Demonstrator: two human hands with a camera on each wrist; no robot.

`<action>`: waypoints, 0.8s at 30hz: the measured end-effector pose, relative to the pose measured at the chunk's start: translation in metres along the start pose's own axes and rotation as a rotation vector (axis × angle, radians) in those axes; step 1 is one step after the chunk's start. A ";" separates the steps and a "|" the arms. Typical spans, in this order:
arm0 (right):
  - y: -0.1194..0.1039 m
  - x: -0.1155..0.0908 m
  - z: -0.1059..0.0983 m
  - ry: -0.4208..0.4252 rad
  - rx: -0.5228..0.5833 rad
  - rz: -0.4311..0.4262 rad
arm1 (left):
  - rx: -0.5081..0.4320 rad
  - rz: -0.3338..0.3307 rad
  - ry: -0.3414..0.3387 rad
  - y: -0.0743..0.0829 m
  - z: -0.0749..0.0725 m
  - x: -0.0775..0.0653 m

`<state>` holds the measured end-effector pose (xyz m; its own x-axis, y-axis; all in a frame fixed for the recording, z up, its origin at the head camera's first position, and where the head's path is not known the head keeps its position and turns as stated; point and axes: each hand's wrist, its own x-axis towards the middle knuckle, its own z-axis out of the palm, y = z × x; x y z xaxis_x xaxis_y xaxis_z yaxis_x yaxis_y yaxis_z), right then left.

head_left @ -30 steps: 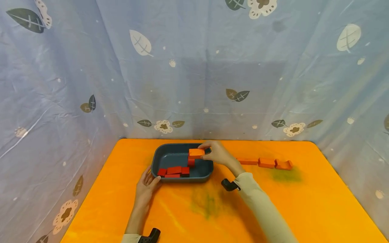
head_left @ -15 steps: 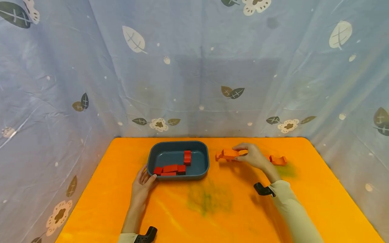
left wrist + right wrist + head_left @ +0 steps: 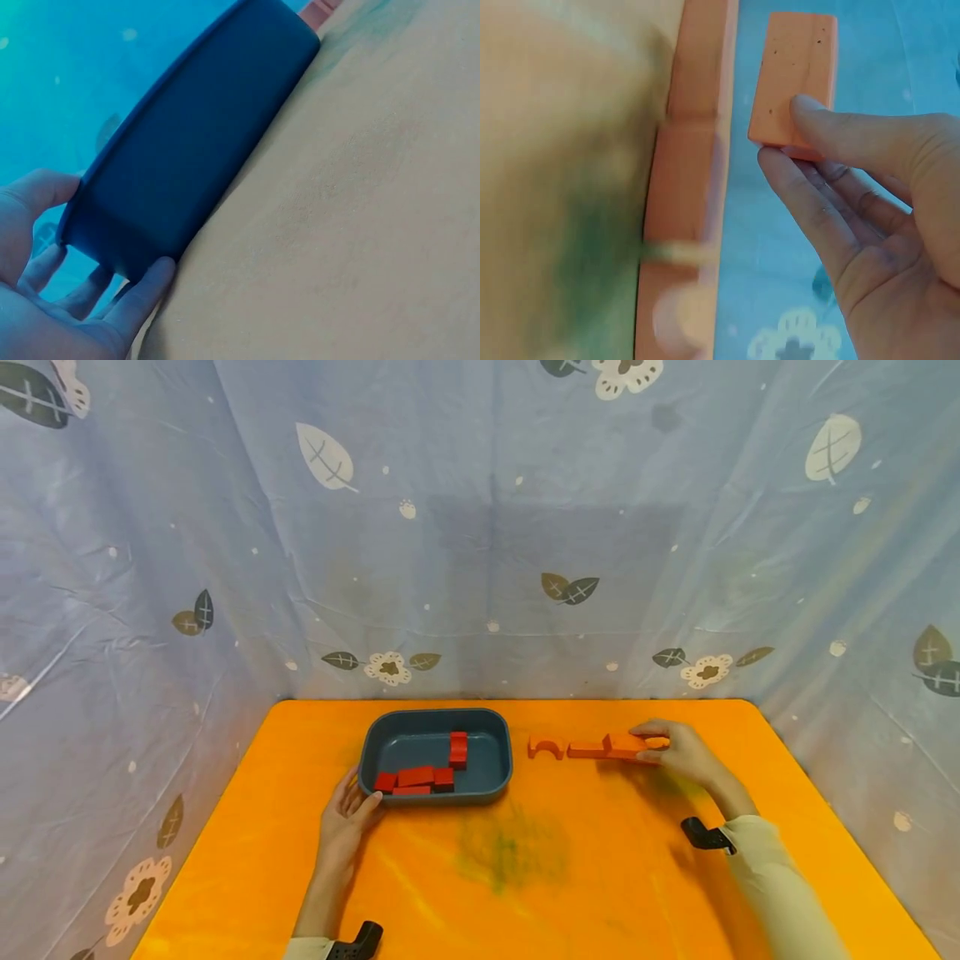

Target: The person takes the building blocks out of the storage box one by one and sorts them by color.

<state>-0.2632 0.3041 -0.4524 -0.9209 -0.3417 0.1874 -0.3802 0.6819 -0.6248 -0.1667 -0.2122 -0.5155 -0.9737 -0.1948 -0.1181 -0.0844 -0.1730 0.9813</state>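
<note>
My right hand (image 3: 686, 753) pinches an orange rectangular block (image 3: 795, 79) between thumb and fingers, just over a row of orange blocks (image 3: 679, 180). In the head view, an orange arch block (image 3: 545, 745) and a flat orange block (image 3: 585, 750) stand left of that hand; the row's right part is hidden behind it. With thumb and fingers around its near left corner, my left hand (image 3: 345, 822) holds a dark blue-grey tray (image 3: 187, 127). Several red blocks (image 3: 415, 777) lie along the tray's near side, and another red block (image 3: 458, 750) lies apart at its right.
An orange-yellow tabletop (image 3: 600, 877) with green smudges lies under everything. A pale blue patterned curtain (image 3: 487, 543) rises behind and at both sides, close past the tray and the block row.
My right hand has carried the orange block from over the tray rightward to above the row's right part. My left hand stays at the tray's corner. The head view has shifted slightly.
</note>
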 end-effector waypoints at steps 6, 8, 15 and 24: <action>0.020 -0.019 -0.030 0.019 -0.078 0.040 | 0.010 0.000 0.000 0.000 -0.001 0.000; 0.028 -0.025 -0.038 0.034 -0.109 0.052 | 0.010 -0.002 -0.001 0.000 -0.001 -0.001; 0.054 -0.040 -0.062 0.034 -0.140 0.101 | 0.021 0.014 0.001 0.003 -0.003 0.000; 0.095 -0.047 -0.086 0.013 -0.175 0.085 | 0.019 0.011 0.018 0.001 -0.005 0.001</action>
<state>-0.2638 0.4406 -0.4554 -0.9510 -0.2704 0.1501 -0.3090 0.8103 -0.4980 -0.1665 -0.2173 -0.5153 -0.9707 -0.2137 -0.1096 -0.0777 -0.1521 0.9853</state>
